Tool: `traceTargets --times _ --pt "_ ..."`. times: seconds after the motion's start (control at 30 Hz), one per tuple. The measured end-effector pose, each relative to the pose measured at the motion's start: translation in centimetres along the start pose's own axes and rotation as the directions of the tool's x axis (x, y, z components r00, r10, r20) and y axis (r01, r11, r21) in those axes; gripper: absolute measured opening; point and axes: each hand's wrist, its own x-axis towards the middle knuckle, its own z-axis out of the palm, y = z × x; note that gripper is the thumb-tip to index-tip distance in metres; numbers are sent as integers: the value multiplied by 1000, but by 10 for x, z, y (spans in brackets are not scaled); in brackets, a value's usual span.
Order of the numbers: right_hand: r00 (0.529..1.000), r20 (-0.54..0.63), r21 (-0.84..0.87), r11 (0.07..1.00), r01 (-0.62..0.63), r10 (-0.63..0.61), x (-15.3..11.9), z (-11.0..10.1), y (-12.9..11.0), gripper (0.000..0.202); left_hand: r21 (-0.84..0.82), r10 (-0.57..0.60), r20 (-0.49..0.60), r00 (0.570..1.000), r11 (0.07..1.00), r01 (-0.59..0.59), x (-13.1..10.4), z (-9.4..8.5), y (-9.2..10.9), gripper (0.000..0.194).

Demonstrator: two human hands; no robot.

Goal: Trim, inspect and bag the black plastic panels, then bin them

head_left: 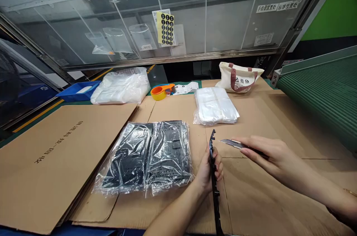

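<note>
L hand [208,171] grips a thin black plastic frame [214,176] edge-on, fingers wrapped round its middle; small tabs show along the upper edge, which rises past the fingertips. R hand [275,156] pinches a slim metal blade [231,143] between thumb & fingers (tip aimed at the frame's top, just short of it). Just beyond the L fingers lie two bagged black parts [147,158] on cardboard [55,165].

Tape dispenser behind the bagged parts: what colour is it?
Yellow and orange tape dispenser, clearest in the head view.
</note>
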Motion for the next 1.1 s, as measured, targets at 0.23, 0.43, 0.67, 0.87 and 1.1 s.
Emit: traceTargets --times 0.23,0.43,0.67,0.87,1.1 --pt "975 13 -341 915 214 -223 17 7 -5 38 22 6 -25 1000 1000 -6 -4 7 3 47" --pt "941 -22 -523 806 276 -337 17 6 -6 37 41 -19 -26 999 999 20 -2 2 3 57" --pt "936 5 -558 775 295 -353 16 9 -9 38 26 0 -42 999 1000 1 0 0 -1 56" --pt "931 36 -547 772 323 -364 11 15 -12 39 23 5 -65 998 1000 -3 3 -5 -1 52" --pt "932 -12 -585 758 287 -362 16 13 -14 41 36 19 -54 998 999 -17 1 -2 3 51"
